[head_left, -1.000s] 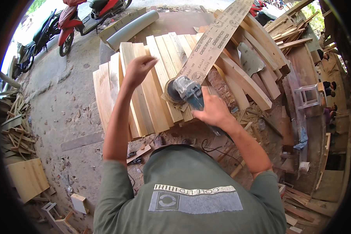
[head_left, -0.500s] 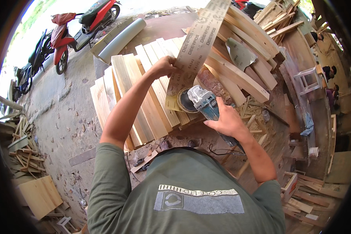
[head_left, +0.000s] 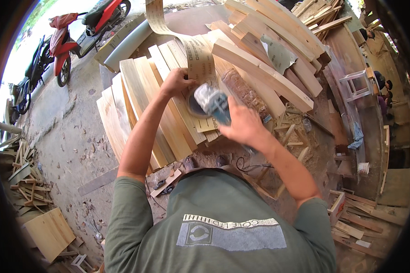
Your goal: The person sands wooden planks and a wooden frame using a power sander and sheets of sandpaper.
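In the middle of the frame, the right hand has its grip clamped around the body of a blue-and-silver grinder, slightly blurred. The grinder's long axis slants, its head toward the upper left and its rear toward the lower right; the round disc sits at the head's left, over the lower end of a tan sandpaper strip.

The strip runs lengthwise from beneath the disc to the top of the frame, bending toward the upper left. The left hand has thumb and fingers together on its left edge, just beside the disc, probably to steady the paper there. Beneath lie pale boards, side by side and slanting from upper left to lower right; they likely serve as backing. Whether disc and paper touch, I cannot tell.
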Motion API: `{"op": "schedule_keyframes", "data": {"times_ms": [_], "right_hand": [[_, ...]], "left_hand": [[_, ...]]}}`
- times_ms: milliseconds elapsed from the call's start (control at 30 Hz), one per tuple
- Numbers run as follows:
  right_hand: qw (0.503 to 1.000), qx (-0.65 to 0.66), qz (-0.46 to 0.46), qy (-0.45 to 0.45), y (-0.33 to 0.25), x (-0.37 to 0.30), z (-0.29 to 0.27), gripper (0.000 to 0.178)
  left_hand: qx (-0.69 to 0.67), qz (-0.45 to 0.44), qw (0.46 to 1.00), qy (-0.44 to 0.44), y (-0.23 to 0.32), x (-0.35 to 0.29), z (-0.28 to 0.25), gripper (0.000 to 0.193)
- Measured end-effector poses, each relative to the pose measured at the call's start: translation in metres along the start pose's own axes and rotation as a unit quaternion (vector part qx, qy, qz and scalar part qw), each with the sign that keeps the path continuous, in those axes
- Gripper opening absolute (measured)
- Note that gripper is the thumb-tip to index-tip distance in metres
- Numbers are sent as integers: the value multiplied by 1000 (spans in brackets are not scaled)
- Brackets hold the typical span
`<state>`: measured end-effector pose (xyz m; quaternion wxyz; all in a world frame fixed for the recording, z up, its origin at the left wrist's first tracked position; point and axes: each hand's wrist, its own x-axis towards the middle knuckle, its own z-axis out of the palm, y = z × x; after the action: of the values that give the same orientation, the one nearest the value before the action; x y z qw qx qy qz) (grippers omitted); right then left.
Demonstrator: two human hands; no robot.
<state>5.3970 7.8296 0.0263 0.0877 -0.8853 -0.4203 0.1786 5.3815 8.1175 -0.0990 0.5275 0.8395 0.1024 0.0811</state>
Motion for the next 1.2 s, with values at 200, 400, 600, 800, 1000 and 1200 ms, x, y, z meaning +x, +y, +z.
{"op": "schedule_keyframes", "data": {"times_ms": [200, 400, 600, 800, 1000, 1200], "right_hand": [[998, -34, 32, -40, 16, -33, -10, 88], [1000, -21, -3, -23, -12, -5, -2, 88], [998, -43, 34, -39, 4, -36, -13, 81], [999, -4, 48, -15, 16, -10, -17, 93], [999, -48, 7, -14, 9, -26, -2, 88], [999, 16, 40, -19, 13, -19, -16, 82]], "left_hand": [[-47, -39, 998, 10, -3, 2, -10, 33], [-198, -82, 977, -24, -10, 4, -9, 42], [-93, -17, 995, 11, -11, 8, -17, 32], [-172, -93, 981, 0, 9, -2, -15, 28], [-122, -111, 986, -6, 1, 5, -19, 25], [-155, -102, 982, 27, 4, 0, -14, 29]]}}
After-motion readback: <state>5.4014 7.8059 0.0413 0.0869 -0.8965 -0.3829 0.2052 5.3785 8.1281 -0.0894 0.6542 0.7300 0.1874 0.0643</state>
